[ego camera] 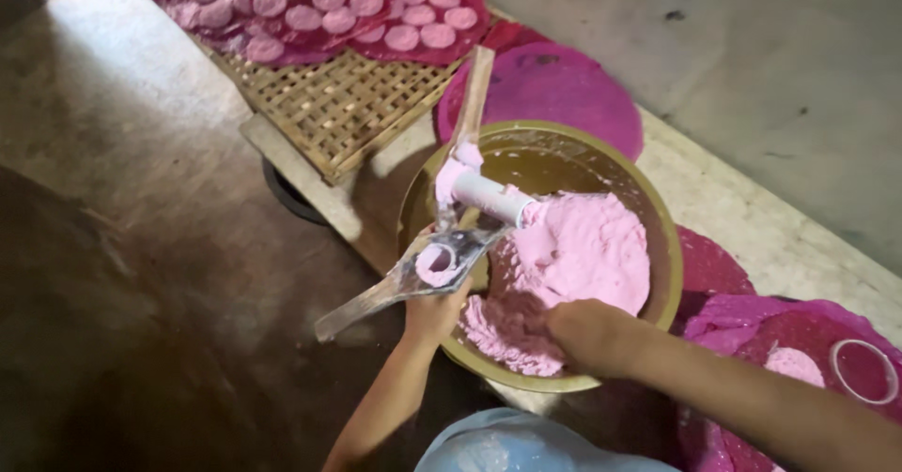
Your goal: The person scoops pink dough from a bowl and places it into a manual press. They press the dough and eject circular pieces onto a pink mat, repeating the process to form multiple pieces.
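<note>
1. The floor [113, 209] is bare grey concrete, rough and dark on the left.
2. A woven bamboo tray [338, 106] lies at the top, its open lattice half covered by dark red sheets bearing rows of flat pink discs [310, 2].
3. A round, thin magenta sheet [564, 87] lies just behind the bowl; more magenta sheets lie to the right.
4. The brass-coloured bowl [658, 237], wide and smooth-rimmed, holds a soft, lumpy heap of pink dough [583, 247].
5. A wooden stick [474, 92] crosses the bowl's far rim, smeared pink, with a white cylinder [493, 197] beside it.
6. The right hand [583, 333] is pressed into the dough, fingers buried, so its grip cannot be judged.
7. The left hand [434, 310] grips a shiny flat mould [413, 275], probably metal, with a pink dough disc in its ring, at the bowl's near-left rim.
</note>
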